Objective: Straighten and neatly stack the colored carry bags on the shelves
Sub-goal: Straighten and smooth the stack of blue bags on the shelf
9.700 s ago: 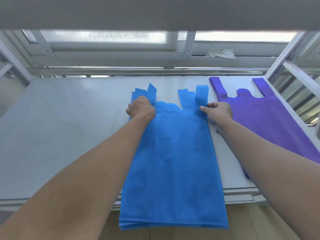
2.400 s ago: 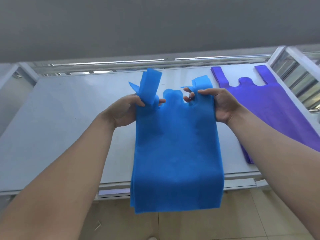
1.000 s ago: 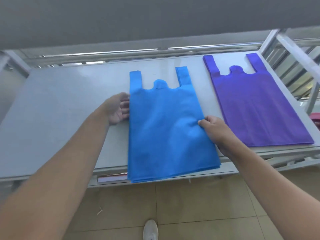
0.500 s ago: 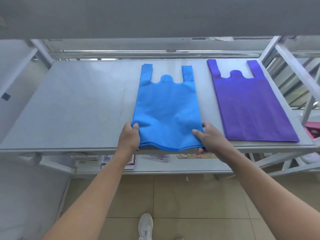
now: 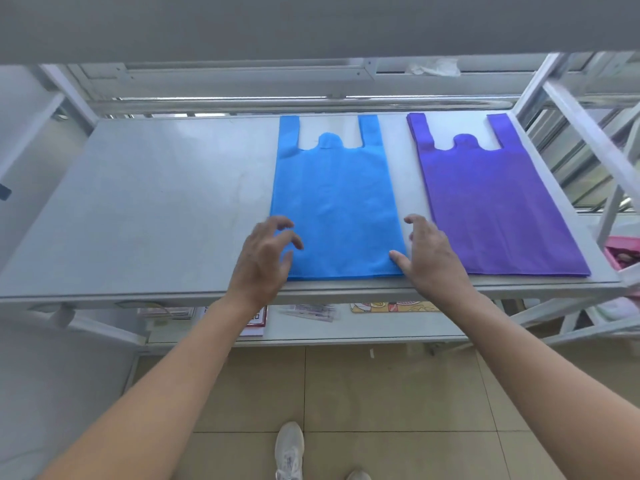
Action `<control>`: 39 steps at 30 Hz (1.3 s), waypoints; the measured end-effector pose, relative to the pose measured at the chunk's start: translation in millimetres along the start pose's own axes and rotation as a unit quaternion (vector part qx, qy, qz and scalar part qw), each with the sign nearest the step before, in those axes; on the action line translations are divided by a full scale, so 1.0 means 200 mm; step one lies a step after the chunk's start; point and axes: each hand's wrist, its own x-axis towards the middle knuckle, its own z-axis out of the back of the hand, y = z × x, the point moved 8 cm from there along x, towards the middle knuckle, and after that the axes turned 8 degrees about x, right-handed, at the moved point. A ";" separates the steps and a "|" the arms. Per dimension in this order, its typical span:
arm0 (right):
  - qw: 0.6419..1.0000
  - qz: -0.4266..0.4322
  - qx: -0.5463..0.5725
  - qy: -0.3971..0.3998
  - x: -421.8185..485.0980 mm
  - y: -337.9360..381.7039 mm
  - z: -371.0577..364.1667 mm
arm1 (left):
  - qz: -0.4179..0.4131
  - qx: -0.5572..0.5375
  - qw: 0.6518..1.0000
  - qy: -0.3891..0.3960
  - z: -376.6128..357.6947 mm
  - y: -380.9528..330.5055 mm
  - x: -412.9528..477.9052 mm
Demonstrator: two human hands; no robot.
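Left hand (image 5: pixel 261 263), right hand (image 5: pixel 431 258) open, flanking blue bags (image 5: pixel 334 202).

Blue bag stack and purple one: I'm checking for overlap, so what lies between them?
In the head view, a strip of bare grey shelf separates the blue bag stack from the purple bag stack; the right hand covers its near end.

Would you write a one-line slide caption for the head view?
Left hand and right hand flank the blue bags; purple bags lie alongside on the shelf.
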 end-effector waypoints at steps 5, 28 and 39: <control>0.963 0.240 -0.103 0.061 -0.07 0.18 -0.05 | -0.159 0.073 0.978 0.118 -0.05 -0.13 -0.04; 0.981 0.125 -0.003 0.149 0.05 0.17 -0.01 | -0.139 0.107 0.979 0.100 0.00 -0.08 0.11; 0.972 0.174 -0.011 0.154 -0.01 0.13 -0.02 | -0.167 0.080 0.981 0.055 0.02 -0.09 0.02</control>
